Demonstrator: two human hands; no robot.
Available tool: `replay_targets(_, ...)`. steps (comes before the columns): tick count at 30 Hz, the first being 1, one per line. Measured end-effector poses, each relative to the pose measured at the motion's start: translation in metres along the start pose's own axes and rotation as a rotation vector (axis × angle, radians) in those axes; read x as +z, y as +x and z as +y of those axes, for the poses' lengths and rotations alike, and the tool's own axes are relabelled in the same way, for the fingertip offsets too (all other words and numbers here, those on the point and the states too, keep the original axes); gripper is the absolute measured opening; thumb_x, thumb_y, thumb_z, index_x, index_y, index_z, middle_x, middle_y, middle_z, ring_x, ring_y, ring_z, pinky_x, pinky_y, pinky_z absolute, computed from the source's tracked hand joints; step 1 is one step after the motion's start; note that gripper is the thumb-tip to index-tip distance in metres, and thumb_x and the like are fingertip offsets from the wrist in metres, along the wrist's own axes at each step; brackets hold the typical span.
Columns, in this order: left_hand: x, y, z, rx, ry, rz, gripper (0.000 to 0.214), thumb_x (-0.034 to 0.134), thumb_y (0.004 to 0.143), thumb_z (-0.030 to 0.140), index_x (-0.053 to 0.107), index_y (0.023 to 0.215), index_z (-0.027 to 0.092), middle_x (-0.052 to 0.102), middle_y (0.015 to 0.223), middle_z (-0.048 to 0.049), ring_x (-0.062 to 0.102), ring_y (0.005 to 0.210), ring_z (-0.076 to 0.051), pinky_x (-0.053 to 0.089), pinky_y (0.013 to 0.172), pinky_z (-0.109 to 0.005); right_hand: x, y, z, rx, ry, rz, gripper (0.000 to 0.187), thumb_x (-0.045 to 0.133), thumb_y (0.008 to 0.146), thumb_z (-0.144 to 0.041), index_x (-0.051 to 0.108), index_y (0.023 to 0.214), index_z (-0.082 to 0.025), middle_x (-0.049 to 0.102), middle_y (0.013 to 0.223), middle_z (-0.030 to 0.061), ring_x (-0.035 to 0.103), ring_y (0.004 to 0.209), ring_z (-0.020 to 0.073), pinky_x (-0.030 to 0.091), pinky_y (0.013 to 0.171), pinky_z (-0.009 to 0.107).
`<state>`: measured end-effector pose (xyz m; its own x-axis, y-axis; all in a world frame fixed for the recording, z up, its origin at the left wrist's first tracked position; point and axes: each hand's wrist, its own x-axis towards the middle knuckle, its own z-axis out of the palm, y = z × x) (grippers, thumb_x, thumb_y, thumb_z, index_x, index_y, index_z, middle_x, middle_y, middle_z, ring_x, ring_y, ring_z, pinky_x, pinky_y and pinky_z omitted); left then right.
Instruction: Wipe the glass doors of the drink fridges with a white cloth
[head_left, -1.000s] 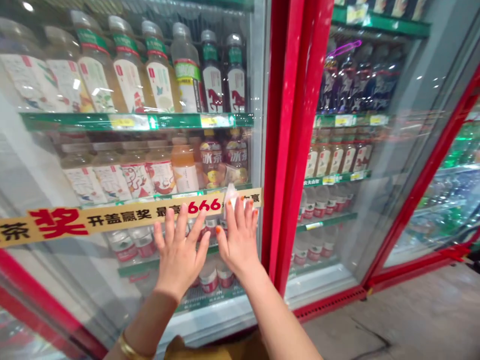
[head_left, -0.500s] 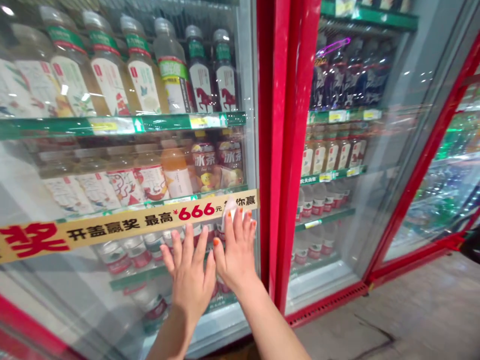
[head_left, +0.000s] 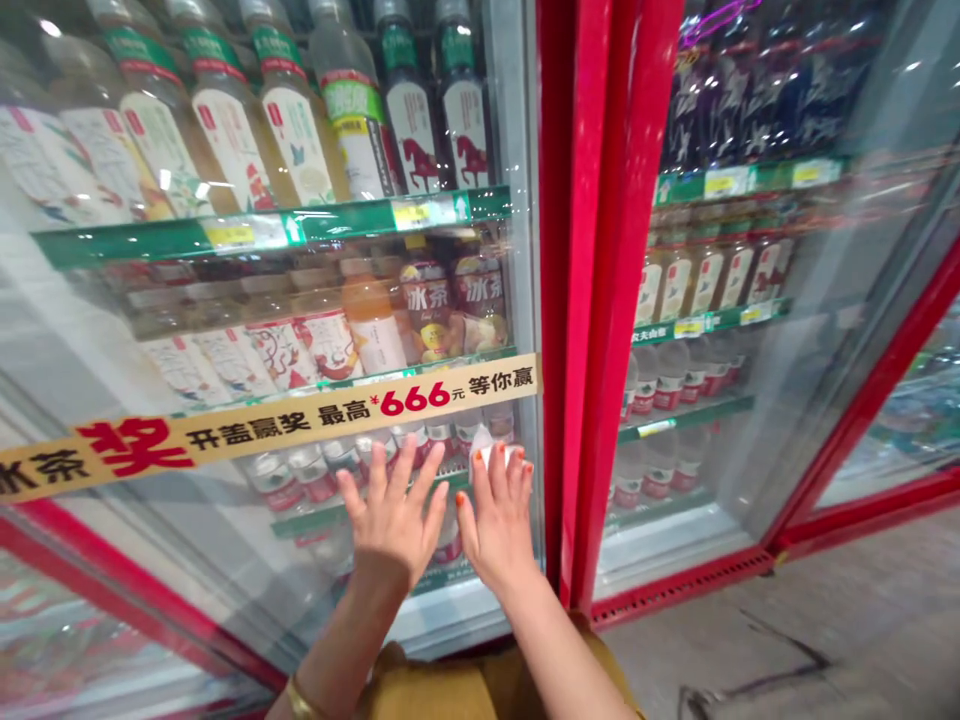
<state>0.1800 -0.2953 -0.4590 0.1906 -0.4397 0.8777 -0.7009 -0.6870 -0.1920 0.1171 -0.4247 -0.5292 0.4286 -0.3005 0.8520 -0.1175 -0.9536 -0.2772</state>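
Well, from the head camera: left hand (head_left: 394, 515) flat against the glass door (head_left: 150, 560) of a drinks cooler (head_left: 540, 300), fingers spread and grasping nothing, just beside the right hand (head_left: 496, 525), its fingertips (head_left: 514, 490) pinning a white tissue (head_left: 487, 450) to the same pane, just below a yellow prize banner (head_left: 270, 425). Behind the glass, green-edged shelves (head_left: 270, 228) of bottled tea (head_left: 424, 310) and bottled water (head_left: 300, 475); immediately right of the right hand, a red door frame (head_left: 600, 300); around the left wrist, a gold bangle (head_left: 300, 700).
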Motion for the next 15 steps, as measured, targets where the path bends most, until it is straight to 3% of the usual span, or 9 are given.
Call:
replay_targets(2, -0.005, 0.023, 0.0, -0.005, -0.017, -0.017, 0.082, 0.065, 0.104, 0.037, 0.022, 0.174, 0.045, 0.019, 0.185, 0.0024, 0.0, 0.175, -0.028, -0.012, 0.139, -0.064, -0.015, 0.05, -0.002, 0.016, -0.005, -0.006, 0.084, 0.049, 0.109, -0.029, 0.002, 0.179, -0.031, 0.009, 0.188, 0.0053, -0.01, 0.174, 0.0347, 0.021, 0.137, 0.071)
replay_targets(4, -0.005, 0.035, 0.002, 0.003, -0.042, -0.004, 0.084, 0.066, 0.103, 0.035, 0.021, 0.174, 0.044, 0.015, 0.186, 0.0022, -0.004, 0.175, -0.03, -0.011, 0.139, -0.066, -0.018, 0.07, -0.002, 0.013, -0.011, 0.019, 0.083, 0.048, 0.109, -0.03, 0.002, 0.179, -0.033, 0.01, 0.188, 0.0048, -0.01, 0.174, 0.0348, 0.017, 0.138, 0.071)
replay_targets(6, 0.0, 0.025, 0.004, 0.0, -0.046, 0.018, 0.087, 0.067, 0.102, 0.033, 0.02, 0.175, 0.042, 0.015, 0.186, 0.0007, -0.005, 0.175, -0.03, -0.009, 0.14, -0.065, -0.008, 0.046, -0.002, -0.011, -0.008, 0.039, 0.086, 0.049, 0.108, -0.029, -0.001, 0.179, -0.032, 0.01, 0.188, 0.0047, -0.011, 0.174, 0.0329, 0.017, 0.139, 0.069)
replay_targets(9, 0.006, -0.019, 0.004, -0.014, -0.013, -0.003, 0.088, 0.07, 0.1, 0.033, 0.024, 0.175, 0.038, 0.02, 0.184, -0.0033, 0.0, 0.175, -0.029, -0.004, 0.141, -0.061, 0.014, -0.036, -0.001, -0.063, -0.008, 0.009, 0.089, 0.05, 0.106, -0.025, -0.001, 0.179, -0.03, 0.013, 0.187, 0.0041, -0.011, 0.174, 0.028, 0.022, 0.139, 0.063)
replay_targets(11, 0.006, -0.045, -0.001, -0.002, 0.009, -0.028, 0.087, 0.07, 0.101, 0.033, 0.026, 0.175, 0.035, 0.023, 0.183, -0.0057, 0.003, 0.175, -0.027, -0.004, 0.141, -0.058, 0.023, -0.072, -0.005, -0.062, -0.01, -0.036, 0.089, 0.052, 0.104, -0.022, 0.003, 0.179, -0.028, 0.015, 0.187, 0.0048, -0.008, 0.174, 0.0282, 0.026, 0.138, 0.063)
replay_targets(13, 0.002, -0.05, -0.009, -0.036, 0.007, -0.022, 0.087, 0.067, 0.102, 0.032, 0.023, 0.176, 0.031, 0.026, 0.182, -0.0082, 0.005, 0.175, -0.026, -0.007, 0.141, -0.057, 0.019, -0.065, -0.013, -0.061, -0.001, -0.092, 0.087, 0.053, 0.105, -0.024, 0.009, 0.179, -0.027, 0.017, 0.187, 0.0058, -0.007, 0.174, 0.0307, 0.026, 0.138, 0.064)
replay_targets(15, -0.002, -0.035, -0.016, -0.11, -0.014, 0.001, 0.087, 0.064, 0.103, 0.031, 0.018, 0.177, 0.03, 0.024, 0.183, -0.0087, 0.003, 0.175, -0.028, -0.008, 0.14, -0.059, 0.007, -0.02, -0.024, -0.087, 0.017, -0.12, 0.083, 0.054, 0.106, -0.029, 0.015, 0.179, -0.028, 0.018, 0.186, 0.0047, -0.009, 0.174, 0.0326, 0.02, 0.139, 0.065)
